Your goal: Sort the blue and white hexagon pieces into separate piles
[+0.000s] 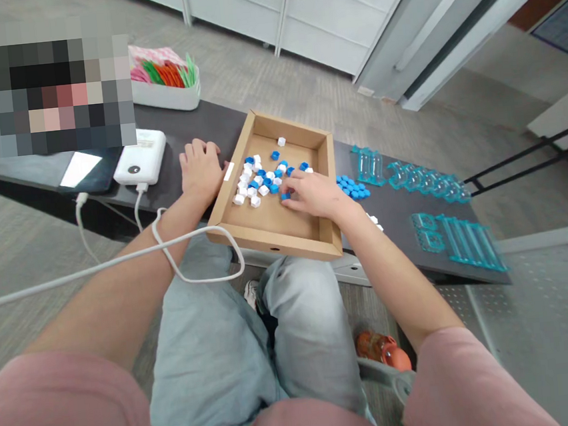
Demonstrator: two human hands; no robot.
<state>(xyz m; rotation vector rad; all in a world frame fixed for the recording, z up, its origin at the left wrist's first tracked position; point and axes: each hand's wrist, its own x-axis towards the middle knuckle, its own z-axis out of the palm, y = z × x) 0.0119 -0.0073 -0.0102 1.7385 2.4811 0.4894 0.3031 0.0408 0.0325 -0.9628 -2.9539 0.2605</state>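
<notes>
A shallow cardboard tray (300,243) lies in front of me at the table's near edge. Small white hexagonal pieces (255,201) and blue ones are scattered in it, mostly left of centre. My right hand (312,193) reaches in from the right, thumb and fingertips closed around a blue hexagonal piece (285,197). Flat on the table beside the tray's left wall rests my left hand (200,171), fingers loosely spread and holding nothing. Its thumb side is against or very near that wall.
Right of the tray are a blue pile (352,187), white pieces (374,220) and clear teal holders (472,242). Leftward stand a white power bank (141,158), a phone (90,171) and a basket (167,95). A white cable (117,258) crosses my left forearm. Another person sits far left.
</notes>
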